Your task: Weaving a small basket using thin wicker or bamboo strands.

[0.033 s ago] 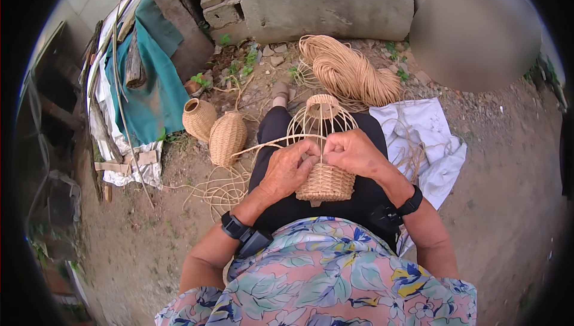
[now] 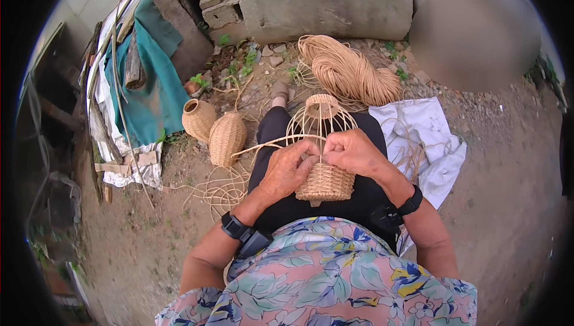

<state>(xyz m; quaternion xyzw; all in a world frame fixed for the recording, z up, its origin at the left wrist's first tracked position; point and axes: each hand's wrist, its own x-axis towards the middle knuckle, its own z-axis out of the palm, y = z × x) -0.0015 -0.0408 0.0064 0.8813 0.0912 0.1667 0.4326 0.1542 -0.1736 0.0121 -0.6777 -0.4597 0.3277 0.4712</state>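
Nearest, a floral shirt [image 2: 323, 272], then dark trousers [image 2: 272, 129]. A half-woven basket [image 2: 326, 188] sits on the lap between the thighs: base closely woven, ribs bare above, narrow woven ring at the far end. Left hand [image 2: 291, 169] and right hand [image 2: 356, 154] both pinch at the ribs just above the woven edge, fingertips nearly meeting; exactly which strand each grasps is hidden. One cord [image 2: 258, 146] runs from the left across the ribs to the hands. On the dirt, left: loose cord loops [image 2: 221, 193], beyond them two woven vases [image 2: 228, 139], side by side. Right: crumpled white sack [image 2: 445, 152]. Farther, a thick cord bundle [image 2: 356, 75]; behind it, a concrete block [image 2: 326, 3].
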